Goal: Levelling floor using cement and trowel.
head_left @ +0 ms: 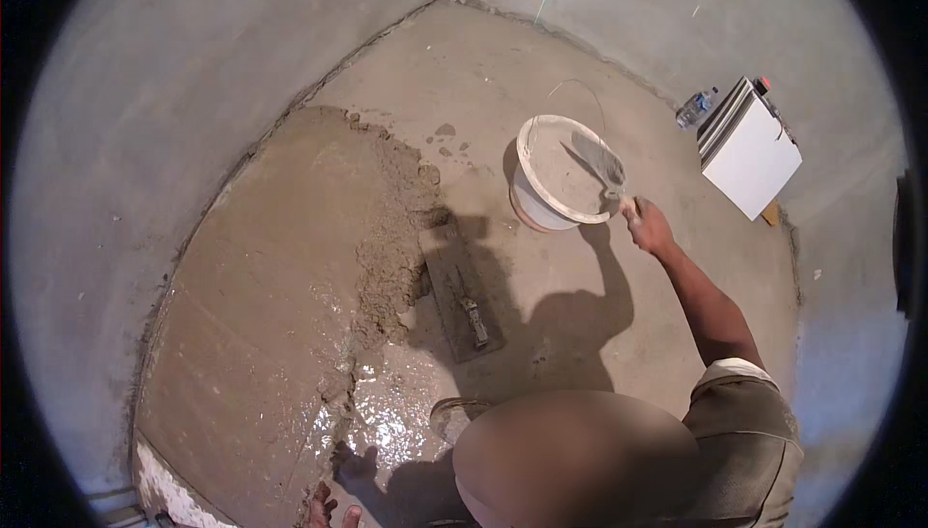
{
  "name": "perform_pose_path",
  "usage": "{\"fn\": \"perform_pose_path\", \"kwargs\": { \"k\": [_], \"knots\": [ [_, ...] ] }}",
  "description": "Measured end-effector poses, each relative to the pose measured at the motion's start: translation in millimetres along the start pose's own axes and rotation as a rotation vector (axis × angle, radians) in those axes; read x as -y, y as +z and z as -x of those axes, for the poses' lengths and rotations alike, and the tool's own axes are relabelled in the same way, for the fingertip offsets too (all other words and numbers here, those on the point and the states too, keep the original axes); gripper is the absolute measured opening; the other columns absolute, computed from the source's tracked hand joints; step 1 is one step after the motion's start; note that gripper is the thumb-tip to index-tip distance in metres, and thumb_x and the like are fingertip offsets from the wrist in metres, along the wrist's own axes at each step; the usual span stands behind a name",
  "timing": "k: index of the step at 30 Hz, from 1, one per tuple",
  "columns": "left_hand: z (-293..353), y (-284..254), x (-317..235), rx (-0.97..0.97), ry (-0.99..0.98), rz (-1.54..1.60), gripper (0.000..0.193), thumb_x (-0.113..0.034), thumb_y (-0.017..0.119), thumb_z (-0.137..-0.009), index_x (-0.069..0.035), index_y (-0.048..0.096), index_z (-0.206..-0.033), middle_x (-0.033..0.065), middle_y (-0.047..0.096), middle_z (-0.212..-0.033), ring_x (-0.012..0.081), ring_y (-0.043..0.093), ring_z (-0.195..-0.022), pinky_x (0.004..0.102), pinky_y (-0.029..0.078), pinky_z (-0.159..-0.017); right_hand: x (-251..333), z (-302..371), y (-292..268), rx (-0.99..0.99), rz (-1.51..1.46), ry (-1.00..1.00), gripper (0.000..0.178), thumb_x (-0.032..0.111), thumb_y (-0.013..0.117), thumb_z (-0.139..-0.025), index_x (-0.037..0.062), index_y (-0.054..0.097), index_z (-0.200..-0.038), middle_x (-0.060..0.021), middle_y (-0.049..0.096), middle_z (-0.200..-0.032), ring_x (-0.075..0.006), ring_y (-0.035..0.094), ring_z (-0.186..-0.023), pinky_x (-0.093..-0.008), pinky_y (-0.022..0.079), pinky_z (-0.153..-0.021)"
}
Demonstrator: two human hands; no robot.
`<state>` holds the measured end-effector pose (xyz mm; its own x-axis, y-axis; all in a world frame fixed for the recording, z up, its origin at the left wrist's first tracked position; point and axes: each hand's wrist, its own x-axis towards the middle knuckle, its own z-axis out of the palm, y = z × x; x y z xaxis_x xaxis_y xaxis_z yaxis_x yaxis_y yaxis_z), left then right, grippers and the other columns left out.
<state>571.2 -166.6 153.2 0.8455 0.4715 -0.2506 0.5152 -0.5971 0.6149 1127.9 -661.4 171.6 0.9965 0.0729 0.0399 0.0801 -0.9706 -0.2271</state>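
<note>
At the bucket [537, 201], I see the right hand [651, 227] gripping a trowel [595, 160]. Left hand [327, 513] open; contents unclear.

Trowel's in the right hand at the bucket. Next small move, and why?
Probably dip the trowel into the bucket: the right hand holds its blade at the open mouth, and the rough mortar edge beside the float looks unfinished.
</note>
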Motion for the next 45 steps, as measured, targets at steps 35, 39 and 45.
{"fn": "perform_pose_path", "kwargs": {
  "k": [35, 39, 45],
  "knots": [
    [-15.1, 15.9, 28.4, -0.01, -0.065, 0.083, 0.06, -0.023, 0.071, -0.09, 0.0, 0.046, -0.139, 0.0211, 0.057, -0.132, 0.0322, 0.062, -0.11, 0.0395, 0.052, -0.09, 81.1, -109.9, 18.7, 0.845, -0.791, 0.434, 0.026, 0.036, 0.065, -0.094, 0.0097, 0.062, -0.094, -0.0005, 0.058, -0.067, -0.0094, 0.052, -0.048, -0.0239, 0.042, -0.038],
    [-30.9, 3.1, -11.0, 0.052, -0.239, 0.052, 0.057, -0.021, 0.071, -0.091, -0.001, 0.047, -0.138, 0.0197, 0.056, -0.133, 0.0312, 0.061, -0.11, 0.04, 0.051, -0.09, 84.8, -113.6, 25.6, 0.977, -0.816, 0.485, 0.023, 0.031, 0.069, -0.091, 0.0103, 0.064, -0.099, 0.0003, 0.058, -0.067, -0.0074, 0.052, -0.048, -0.0217, 0.043, -0.038],
    [-7.4, 13.2, 28.9, -0.025, -0.102, 0.085, 0.057, -0.021, 0.07, -0.092, -0.002, 0.046, -0.14, 0.0165, 0.058, -0.131, 0.0287, 0.062, -0.108, 0.0397, 0.051, -0.09, 71.3, -73.6, 4.0, 0.813, -0.914, 0.488, 0.032, 0.035, 0.069, -0.09, 0.011, 0.064, -0.109, 0.0012, 0.058, -0.072, -0.0057, 0.053, -0.051, -0.0188, 0.042, -0.04]
  ]
}}
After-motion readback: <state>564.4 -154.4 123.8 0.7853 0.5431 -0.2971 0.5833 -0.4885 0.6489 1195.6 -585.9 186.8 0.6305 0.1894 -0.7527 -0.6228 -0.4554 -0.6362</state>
